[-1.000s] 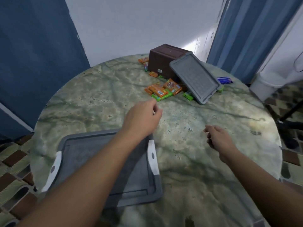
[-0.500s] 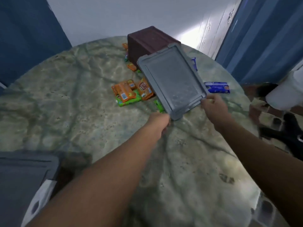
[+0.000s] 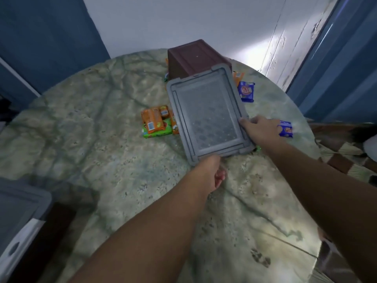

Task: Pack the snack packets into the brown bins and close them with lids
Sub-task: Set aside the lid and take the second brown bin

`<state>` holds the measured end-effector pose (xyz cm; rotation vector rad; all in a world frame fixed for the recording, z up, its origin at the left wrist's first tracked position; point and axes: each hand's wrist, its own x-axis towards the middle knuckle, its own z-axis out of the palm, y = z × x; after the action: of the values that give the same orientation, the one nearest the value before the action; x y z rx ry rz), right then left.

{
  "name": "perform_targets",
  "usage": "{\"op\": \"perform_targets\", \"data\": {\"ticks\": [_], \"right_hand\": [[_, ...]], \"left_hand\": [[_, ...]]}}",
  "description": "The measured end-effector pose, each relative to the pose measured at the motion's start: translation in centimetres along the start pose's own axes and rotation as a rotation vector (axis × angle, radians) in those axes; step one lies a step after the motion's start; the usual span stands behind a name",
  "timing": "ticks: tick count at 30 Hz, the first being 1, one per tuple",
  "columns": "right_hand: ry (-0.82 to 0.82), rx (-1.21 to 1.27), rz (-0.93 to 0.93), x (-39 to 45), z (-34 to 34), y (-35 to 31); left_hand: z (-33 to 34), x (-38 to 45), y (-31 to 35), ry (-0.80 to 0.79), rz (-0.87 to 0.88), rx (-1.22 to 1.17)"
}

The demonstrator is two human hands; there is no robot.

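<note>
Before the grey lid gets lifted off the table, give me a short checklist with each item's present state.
1. Left hand grips the near edge of the grey lid: ok.
2. Right hand grips the lid's right edge: ok.
3. Brown bin open side up, ready for packets: not ok, looks overturned.
4. Orange packets packed: not ok, loose on the table.
5. Blue packet packed: not ok.

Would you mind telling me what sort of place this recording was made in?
Probably a room in a home: a round marble-look table stands against a white wall, with blue curtains at the sides and a patterned tile floor.
</note>
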<state>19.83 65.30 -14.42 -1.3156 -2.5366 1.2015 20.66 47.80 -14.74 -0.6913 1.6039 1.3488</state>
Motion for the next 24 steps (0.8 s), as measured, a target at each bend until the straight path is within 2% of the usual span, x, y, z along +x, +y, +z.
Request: {"op": "perform_targets", "data": {"ticks": [4,8,10,12,14,17,19,21,23,24], "right_hand": [[-0.073,0.370,-0.092,-3.7,0.7,-0.8],[-0.077,0.562,-0.061,-7.9,3.3,-0.4],[-0.119,0.658,-0.017,-9.9,4.5,0.1],[-0.159,0.707,-0.007,-12.1,5.4,0.2],[-0.201,0.696,-0.026,-13.7,6.1,0.3],[-0.236,0.685,-0.065,-15.0,6.1,0.5],[-0.150,0.749,-0.066,-15.4,5.3,0.3],[0.007,0.776,-0.070,-15.2,4.3,0.2],[0.164,0.674,-0.077,-14.5,3.4,0.5],[0.183,0.595,-0.086,-14.4,3.3,0.6]], "left_hand": [[0.2,-0.8,-0.1,0.013,-0.040,-0.402],[-0.7,-1.0,0.6,0.017,0.104,-0.823],[-1.9,-0.5,0.7,0.024,0.182,-0.868],[-3.7,0.2,0.3,0.074,0.232,-0.718],[-5.8,0.5,-0.2,0.232,0.237,-0.543],[-9.6,-0.5,-0.9,0.374,0.323,-0.497],[-12.1,-1.1,-1.3,0.449,0.367,-0.496],[-15.1,-2.2,-1.9,0.490,0.446,-0.328],[-17.5,-2.8,-2.5,0.488,0.509,-0.119],[-18.7,-2.9,-3.0,0.483,0.537,-0.034]]}}
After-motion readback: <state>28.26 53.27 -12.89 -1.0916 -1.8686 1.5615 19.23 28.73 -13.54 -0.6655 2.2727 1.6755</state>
